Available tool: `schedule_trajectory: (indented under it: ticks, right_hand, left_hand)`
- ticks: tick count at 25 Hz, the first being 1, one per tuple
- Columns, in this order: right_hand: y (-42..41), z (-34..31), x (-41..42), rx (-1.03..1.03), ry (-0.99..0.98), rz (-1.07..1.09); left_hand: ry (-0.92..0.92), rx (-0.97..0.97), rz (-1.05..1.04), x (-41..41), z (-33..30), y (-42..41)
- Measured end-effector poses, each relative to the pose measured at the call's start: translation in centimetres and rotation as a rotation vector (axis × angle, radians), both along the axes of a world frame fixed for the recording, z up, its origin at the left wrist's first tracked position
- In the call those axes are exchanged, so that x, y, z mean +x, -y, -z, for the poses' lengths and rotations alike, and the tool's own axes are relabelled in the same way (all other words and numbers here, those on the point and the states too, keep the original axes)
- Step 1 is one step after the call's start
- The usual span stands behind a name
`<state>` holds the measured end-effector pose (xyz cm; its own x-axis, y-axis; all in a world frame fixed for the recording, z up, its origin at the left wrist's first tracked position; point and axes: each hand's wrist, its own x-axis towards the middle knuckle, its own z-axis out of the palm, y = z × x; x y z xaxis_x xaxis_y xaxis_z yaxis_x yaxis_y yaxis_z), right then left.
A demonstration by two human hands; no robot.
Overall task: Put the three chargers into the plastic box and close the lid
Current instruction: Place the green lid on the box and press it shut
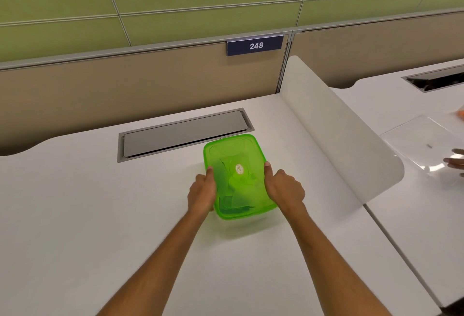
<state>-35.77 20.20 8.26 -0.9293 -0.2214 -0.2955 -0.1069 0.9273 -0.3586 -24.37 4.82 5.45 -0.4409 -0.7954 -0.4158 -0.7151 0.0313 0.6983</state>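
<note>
Partition sign point(255, 45) reads "248". Green translucent plastic box point(236, 155) on white desk point(75, 202), lid point(233, 147) on, sticker unreadable, dark charger point(232, 207) inside. Left hand point(202, 194) and right hand point(285, 187) clamp its sides.

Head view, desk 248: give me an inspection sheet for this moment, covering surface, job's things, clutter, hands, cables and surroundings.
Surface: white desk, bare apart from the box.
Job's things: green plastic box stands on the desk with its lid on; dark charger shapes show through the lid near the front edge, count not readable.
Clutter: nothing seen on this desk.
Hands: left hand and right hand grip the box's two long sides, thumbs on the lid rim.
Cables: nothing seen loose; grey cable hatch in the desk is shut.
Surroundings: white divider, sign 248, a clear lid and another person's hand at the next desk.
</note>
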Motion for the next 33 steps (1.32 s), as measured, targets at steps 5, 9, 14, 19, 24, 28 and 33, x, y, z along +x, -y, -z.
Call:
schedule_trajectory:
  ticks: [5,9,14,19,24,28,33]
  right_hand:
    - [-0.4,1.3,2.8,0.004,-0.069,0.027]
    - [-0.4,1.8,3.2,-0.049,-0.085,0.066]
    - [-0.3,1.8,3.2,-0.059,-0.102,0.086]
    - [0.3,1.7,3.3,-0.047,-0.104,0.097]
    - [0.8,1.9,3.6,-0.041,-0.106,0.095]
    - [0.9,2.0,3.5,-0.028,-0.107,0.074]
    - [0.8,2.0,3.5,-0.020,-0.115,0.032]
  left_hand:
    - [0.015,-0.113,0.059,2.4,0.8,-4.3]
    - [0.012,-0.225,0.039,2.6,0.1,-5.2]
    - [-0.029,-0.276,-0.037,2.6,-0.2,-5.9]
    - [0.013,0.002,-0.160,2.6,-1.1,-6.0]
    - [0.081,0.026,-0.224,1.8,-1.6,-5.7]
    - [0.049,-0.072,-0.267,2.0,-1.3,-6.3]
    - [-0.046,-0.131,-0.316,2.2,-0.7,-6.7]
